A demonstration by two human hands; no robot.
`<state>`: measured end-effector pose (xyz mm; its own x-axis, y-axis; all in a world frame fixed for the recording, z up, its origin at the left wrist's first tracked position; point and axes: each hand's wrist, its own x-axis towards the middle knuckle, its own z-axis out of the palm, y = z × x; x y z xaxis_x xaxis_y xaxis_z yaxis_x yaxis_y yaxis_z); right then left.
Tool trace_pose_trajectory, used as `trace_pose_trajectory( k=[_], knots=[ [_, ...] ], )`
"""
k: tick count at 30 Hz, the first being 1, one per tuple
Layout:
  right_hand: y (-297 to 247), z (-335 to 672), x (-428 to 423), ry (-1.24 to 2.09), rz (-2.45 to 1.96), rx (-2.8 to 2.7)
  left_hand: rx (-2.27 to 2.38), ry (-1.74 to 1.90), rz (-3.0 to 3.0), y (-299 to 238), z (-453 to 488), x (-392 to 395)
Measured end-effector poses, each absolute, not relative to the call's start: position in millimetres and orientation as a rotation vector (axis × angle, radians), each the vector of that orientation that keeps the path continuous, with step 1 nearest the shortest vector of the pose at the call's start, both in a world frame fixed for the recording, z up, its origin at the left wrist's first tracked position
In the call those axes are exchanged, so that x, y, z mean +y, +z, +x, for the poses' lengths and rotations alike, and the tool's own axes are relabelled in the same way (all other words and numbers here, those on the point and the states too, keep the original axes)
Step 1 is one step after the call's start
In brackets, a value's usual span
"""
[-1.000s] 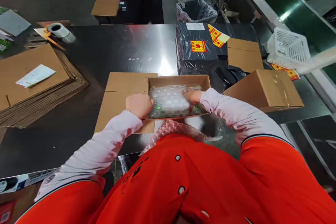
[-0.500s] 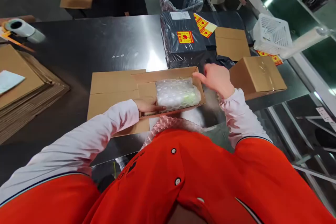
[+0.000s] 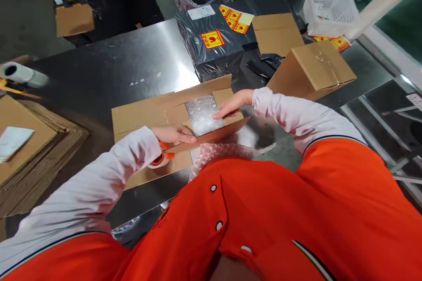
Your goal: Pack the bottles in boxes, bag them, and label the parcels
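Observation:
A cardboard box (image 3: pixel 189 96) lies on the metal table with its long side flaps up. A bubble-wrapped package (image 3: pixel 202 114) sits inside, its ends covered by inward-folded end flaps. My left hand (image 3: pixel 176 133) rests at the box's near left corner, fingers stretched along the left end flap by the near side. With fingers extended, my right hand (image 3: pixel 235 103) lies on the right end flap (image 3: pixel 233 117), fingertips reaching the bubble wrap. An orange and white tape roll (image 3: pixel 160 160) is below my left wrist, partly hidden.
Black-wrapped parcels (image 3: pixel 211 55) with fragile labels stand behind the box. To the right is a taped carton (image 3: pixel 321 68), with a white basket (image 3: pixel 330 11) beyond. Flattened cardboard (image 3: pixel 42 149) is stacked left. Pink bubble wrap (image 3: pixel 220 156) lies against my front; another person stands beyond the table.
My right hand has moved left and down from the box's right edge onto the folded-in right end flap. The near side flap now stands higher. The camera view has tilted, and the tape roll shows.

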<state>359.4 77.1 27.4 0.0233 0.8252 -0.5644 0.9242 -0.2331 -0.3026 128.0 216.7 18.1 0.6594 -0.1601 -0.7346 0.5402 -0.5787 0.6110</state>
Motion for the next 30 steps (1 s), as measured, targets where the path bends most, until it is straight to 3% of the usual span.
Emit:
trace_pose_trajectory(
  k=[3, 8, 13, 15, 17, 20, 26, 30],
  knots=[
    [30, 357, 70, -1.104, 1.884, 1.874, 0.456, -0.931, 2.081, 10, 126, 218],
    [-5, 331, 52, -0.379, 2.436, 1.796, 0.858, -0.81, 2.558, 4, 126, 196],
    [-39, 330, 39, -0.33, 2.679, 1.748, 0.799, -0.021, 3.073, 36, 154, 222],
    [-43, 343, 41, -0.346, 2.674, 1.869, 0.776, 0.005, 3.02, 38, 171, 248],
    [-46, 360, 44, -0.336, 2.639, 1.962, 0.685, -0.258, 2.818, 26, 180, 261],
    [-52, 373, 44, -0.225, 2.641, 1.977, 0.584, -0.438, 2.661, -6, 169, 234],
    [-64, 325, 48, -0.103, 2.564, 2.205, 0.765, 0.02, 2.859, -52, 140, 170],
    [-61, 306, 62, -0.125, 2.36, 2.283, 0.468, 0.28, 2.745, -79, 120, 138]
  ],
)
